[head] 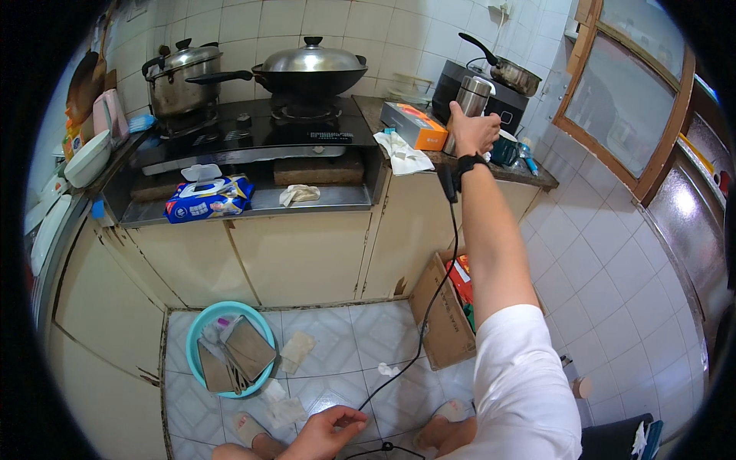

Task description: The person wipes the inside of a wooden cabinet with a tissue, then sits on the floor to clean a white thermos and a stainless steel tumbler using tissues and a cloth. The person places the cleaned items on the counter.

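Note:
My right hand (476,131) reaches out to the countertop at the back right, its fingers around a stainless steel vacuum flask (472,96) that stands upright. A black wristband (472,164) circles that wrist, and a black plug-like connector (447,183) hangs beside it. From this connector a black cable (424,322) runs down towards my left hand (326,432), low in front of me. The left fingers are curled, with thumb and index finger near each other. The cable disappears behind them, so whether they grip it cannot be told.
An orange and grey box (415,126), a white cloth (402,153) and a dark mug (503,148) surround the flask. Left stands a gas hob (241,129) with a lidded wok (310,66). On the floor are a turquoise basin (192,345) and a cardboard box (440,328).

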The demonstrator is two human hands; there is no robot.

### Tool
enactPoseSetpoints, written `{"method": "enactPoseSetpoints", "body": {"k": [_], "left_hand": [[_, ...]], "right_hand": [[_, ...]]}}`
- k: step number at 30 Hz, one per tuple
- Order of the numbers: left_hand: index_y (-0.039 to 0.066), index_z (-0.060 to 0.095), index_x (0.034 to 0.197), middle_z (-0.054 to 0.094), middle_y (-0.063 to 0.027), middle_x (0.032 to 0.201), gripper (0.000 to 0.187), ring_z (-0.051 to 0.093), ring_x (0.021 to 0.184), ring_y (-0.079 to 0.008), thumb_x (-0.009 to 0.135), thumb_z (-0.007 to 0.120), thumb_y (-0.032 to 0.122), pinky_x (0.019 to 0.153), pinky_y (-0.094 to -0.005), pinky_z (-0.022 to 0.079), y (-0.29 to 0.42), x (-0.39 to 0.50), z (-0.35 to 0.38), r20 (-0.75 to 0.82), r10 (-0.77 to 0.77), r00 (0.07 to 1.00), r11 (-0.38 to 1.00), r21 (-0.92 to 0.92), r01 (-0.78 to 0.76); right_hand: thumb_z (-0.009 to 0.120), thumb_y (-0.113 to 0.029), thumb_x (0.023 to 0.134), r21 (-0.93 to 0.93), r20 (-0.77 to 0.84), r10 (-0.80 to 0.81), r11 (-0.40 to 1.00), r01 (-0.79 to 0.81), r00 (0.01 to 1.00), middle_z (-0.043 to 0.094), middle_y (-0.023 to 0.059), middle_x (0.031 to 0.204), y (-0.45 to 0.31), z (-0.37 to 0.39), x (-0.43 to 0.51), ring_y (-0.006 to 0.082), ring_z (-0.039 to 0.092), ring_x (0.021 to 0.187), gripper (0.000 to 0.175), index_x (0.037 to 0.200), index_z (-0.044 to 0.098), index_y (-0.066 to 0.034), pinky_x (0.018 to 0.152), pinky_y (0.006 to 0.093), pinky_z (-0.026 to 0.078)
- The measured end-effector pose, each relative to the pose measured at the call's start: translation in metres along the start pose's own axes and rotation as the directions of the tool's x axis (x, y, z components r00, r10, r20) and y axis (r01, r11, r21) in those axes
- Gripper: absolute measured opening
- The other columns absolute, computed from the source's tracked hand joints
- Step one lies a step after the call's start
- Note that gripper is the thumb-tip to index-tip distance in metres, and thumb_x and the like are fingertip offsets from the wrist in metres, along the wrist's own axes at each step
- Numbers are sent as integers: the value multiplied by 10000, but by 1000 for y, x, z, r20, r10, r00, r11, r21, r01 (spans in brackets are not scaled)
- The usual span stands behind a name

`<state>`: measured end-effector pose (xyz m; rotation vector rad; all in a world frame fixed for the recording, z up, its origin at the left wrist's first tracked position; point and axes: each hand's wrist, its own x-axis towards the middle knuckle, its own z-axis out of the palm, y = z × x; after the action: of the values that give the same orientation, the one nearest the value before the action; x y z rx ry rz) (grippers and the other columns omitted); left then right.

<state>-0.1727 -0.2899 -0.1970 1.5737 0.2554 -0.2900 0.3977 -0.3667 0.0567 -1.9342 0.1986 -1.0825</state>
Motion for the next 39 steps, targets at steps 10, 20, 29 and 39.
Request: {"method": "enactPoseSetpoints", "body": {"k": [10, 20, 29, 39], "left_hand": [[38, 722, 1192, 749, -47, 1065, 263, 681, 964, -130, 993, 731, 210, 865, -287, 543, 9, 9, 2, -31, 56, 998, 998, 15, -55], [33, 728, 1145, 753, -38, 1009, 204, 659, 886, -115, 984, 730, 159, 826, -278, 536, 3, 11, 11, -85, 311, 947, 944, 139, -298], [-3, 711, 1129, 745, -67, 1011, 237, 681, 932, -133, 958, 738, 159, 841, -312, 569, 76, 133, -39, -348, 551, 759, 821, 387, -419], [97, 452, 1506, 467, -177, 1546, 927, 389, 1468, -393, 708, 903, 237, 1236, -512, 304, 294, 304, -73, 238, 908, 346, -223, 971, -84]], "right_hand": [[817, -486, 689, 150, -2, -203, 968, 201, 979, 569, 247, 1263, 23, -18, 36, 421, 597, 1146, 835, 1271, 598, 72, 1017, 498, 500], [881, -184, 832, 726, 437, -166, 645, -238, 884, 657, 67, 1179, 104, -244, -81, 197, 634, 1068, 551, 1267, 579, -34, 963, 372, 518], [891, -181, 820, 192, 940, 120, 590, -784, 321, 630, 56, 1165, 182, -338, -297, 195, 616, 1087, 618, 1318, 543, -65, 958, 389, 524], [915, -146, 784, 223, 957, 46, 510, -831, 285, 637, 82, 1199, 211, -364, -273, 186, 631, 1092, 709, 1349, 499, -43, 947, 386, 541]]}}
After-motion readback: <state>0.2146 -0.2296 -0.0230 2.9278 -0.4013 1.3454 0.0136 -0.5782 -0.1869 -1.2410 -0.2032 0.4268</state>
